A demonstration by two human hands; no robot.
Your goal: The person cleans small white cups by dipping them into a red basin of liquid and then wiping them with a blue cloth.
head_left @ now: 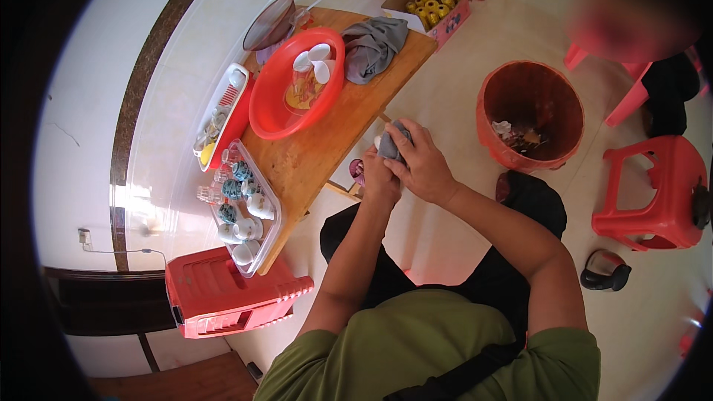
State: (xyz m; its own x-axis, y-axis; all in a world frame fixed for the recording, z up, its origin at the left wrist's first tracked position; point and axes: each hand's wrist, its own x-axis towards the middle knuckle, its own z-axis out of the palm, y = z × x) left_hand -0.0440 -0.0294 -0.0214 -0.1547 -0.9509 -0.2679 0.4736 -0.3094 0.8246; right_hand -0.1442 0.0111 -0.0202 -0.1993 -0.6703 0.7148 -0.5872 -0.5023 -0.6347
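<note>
**Wiping, prob. past halfway**

My R grip (426, 165) is closed on a grey cloth (393, 141), which wraps a small white piece (377, 140). My L grip (382, 180) looks closed round that piece from below, tho its fingers are partly hidden. Can't tell if it's a cup. Cloth & piece sit btwn my two grips, just off the edge of the bench (293, 171).

Progress, my guess: this one's mid-wipe, not yet put down. L of my grip, the clear tray (278, 217) is well filled w/ white cups (260, 206), blue-green cups (231, 189) & small glasses (211, 194); prob. the done lot, but can't confirm they're dry. Beyond & L of my grip, the red basin (271, 100) holds a few white pcs (321, 71) plus some clear ware (300, 83), prob. what's left. A 2nd grey cloth (375, 46) lies beyond my grip on the bench; the red bin (490, 130) w/ scraps (524, 138) stands R of it.
</note>
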